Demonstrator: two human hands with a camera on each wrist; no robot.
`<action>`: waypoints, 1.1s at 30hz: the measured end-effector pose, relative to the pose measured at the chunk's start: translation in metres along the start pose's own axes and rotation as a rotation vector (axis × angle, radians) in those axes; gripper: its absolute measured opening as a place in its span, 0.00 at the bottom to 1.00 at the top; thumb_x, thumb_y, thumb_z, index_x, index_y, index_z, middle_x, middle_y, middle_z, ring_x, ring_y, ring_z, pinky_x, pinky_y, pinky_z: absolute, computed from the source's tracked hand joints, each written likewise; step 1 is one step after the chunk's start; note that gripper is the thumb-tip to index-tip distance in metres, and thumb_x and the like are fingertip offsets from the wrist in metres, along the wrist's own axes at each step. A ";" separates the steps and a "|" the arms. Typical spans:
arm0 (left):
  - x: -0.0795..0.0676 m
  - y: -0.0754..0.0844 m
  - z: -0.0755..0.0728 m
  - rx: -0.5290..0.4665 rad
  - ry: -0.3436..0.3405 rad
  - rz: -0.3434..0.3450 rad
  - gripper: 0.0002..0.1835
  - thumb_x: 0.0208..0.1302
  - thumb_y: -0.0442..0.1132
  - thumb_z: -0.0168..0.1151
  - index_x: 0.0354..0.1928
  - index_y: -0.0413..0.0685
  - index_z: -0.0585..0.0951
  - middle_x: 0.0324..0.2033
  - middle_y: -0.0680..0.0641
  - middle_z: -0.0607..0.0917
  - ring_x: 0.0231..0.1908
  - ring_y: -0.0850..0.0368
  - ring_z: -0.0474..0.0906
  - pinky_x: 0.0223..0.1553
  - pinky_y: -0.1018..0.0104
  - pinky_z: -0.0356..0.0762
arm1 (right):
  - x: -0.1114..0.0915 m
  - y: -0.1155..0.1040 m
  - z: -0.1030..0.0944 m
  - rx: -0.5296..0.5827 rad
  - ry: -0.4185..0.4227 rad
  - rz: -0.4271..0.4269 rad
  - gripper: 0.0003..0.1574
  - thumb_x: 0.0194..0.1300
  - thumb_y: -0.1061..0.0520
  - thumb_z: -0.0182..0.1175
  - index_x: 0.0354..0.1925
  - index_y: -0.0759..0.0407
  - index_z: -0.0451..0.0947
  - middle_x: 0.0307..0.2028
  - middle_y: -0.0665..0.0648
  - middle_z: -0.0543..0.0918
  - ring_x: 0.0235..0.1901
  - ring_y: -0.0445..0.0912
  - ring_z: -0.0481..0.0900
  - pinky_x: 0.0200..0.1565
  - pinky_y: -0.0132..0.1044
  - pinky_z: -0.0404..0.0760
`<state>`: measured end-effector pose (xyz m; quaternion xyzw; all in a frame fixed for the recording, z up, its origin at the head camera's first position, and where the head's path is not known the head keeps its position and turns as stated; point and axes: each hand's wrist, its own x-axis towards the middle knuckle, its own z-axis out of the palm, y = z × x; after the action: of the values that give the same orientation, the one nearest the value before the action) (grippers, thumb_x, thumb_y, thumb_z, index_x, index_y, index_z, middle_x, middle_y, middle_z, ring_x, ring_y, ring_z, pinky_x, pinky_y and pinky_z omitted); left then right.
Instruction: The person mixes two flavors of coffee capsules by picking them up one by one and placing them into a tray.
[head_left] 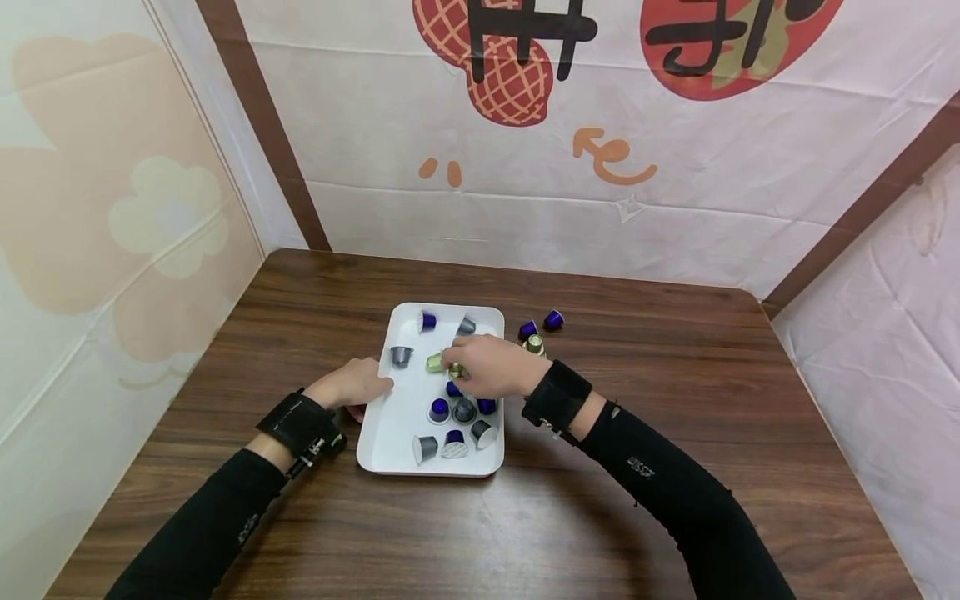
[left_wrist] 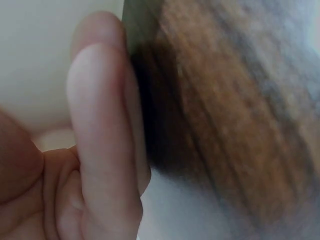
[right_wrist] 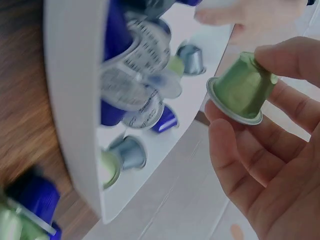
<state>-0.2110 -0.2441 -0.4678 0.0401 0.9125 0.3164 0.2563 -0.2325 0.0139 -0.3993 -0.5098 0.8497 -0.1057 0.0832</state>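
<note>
My right hand (head_left: 497, 367) pinches a green coffee capsule (right_wrist: 244, 91) between thumb and fingers, over the middle of the white tray (head_left: 390, 433). My left hand (head_left: 351, 383) grips the tray's left edge, thumb on the rim and fingers (left_wrist: 102, 125) underneath. Several capsules lie in the tray: a grey capsule (head_left: 401, 356) near the left thumb, a purple capsule (head_left: 427, 321) at the far end, and another green capsule (head_left: 434, 362) beside the right fingertips. A close group, with a dark grey capsule (head_left: 464, 409) among it, fills the near right part. My right hand hides some of them.
Right of the tray, on the brown wooden table (head_left: 660, 383), lie a purple capsule (head_left: 553, 319), a second purple one (head_left: 527, 330) and a green capsule (head_left: 534, 343) close to the right wrist. A printed cloth (head_left: 360, 125) hangs behind the table's far edge.
</note>
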 end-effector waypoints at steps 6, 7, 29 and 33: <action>0.000 0.000 -0.001 0.002 -0.003 0.001 0.15 0.67 0.39 0.45 0.37 0.33 0.75 0.20 0.44 0.81 0.14 0.56 0.79 0.15 0.63 0.79 | 0.015 -0.012 0.009 -0.027 -0.034 -0.037 0.17 0.66 0.53 0.56 0.51 0.56 0.78 0.44 0.52 0.79 0.41 0.41 0.77 0.44 0.32 0.76; 0.000 0.000 -0.001 0.002 -0.004 -0.001 0.15 0.67 0.39 0.45 0.37 0.33 0.75 0.20 0.44 0.81 0.14 0.56 0.79 0.15 0.63 0.79 | 0.017 -0.013 0.011 -0.028 -0.042 -0.040 0.17 0.66 0.53 0.56 0.51 0.56 0.78 0.44 0.51 0.79 0.42 0.40 0.77 0.44 0.31 0.76; 0.000 0.002 0.001 -0.011 -0.001 -0.018 0.16 0.68 0.38 0.45 0.41 0.29 0.75 0.22 0.42 0.81 0.14 0.55 0.79 0.15 0.63 0.79 | 0.001 0.005 0.004 -0.015 0.035 0.020 0.18 0.64 0.54 0.60 0.52 0.57 0.78 0.47 0.54 0.79 0.44 0.43 0.77 0.45 0.33 0.77; 0.000 0.002 0.001 0.007 0.008 -0.016 0.17 0.67 0.39 0.45 0.44 0.29 0.75 0.21 0.43 0.81 0.14 0.56 0.79 0.15 0.64 0.79 | -0.024 0.030 -0.006 -0.007 0.142 0.101 0.14 0.63 0.57 0.60 0.47 0.58 0.79 0.40 0.55 0.79 0.34 0.41 0.76 0.36 0.33 0.77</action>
<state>-0.2109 -0.2419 -0.4675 0.0324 0.9149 0.3114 0.2549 -0.2483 0.0492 -0.4010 -0.4579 0.8784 -0.1343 0.0262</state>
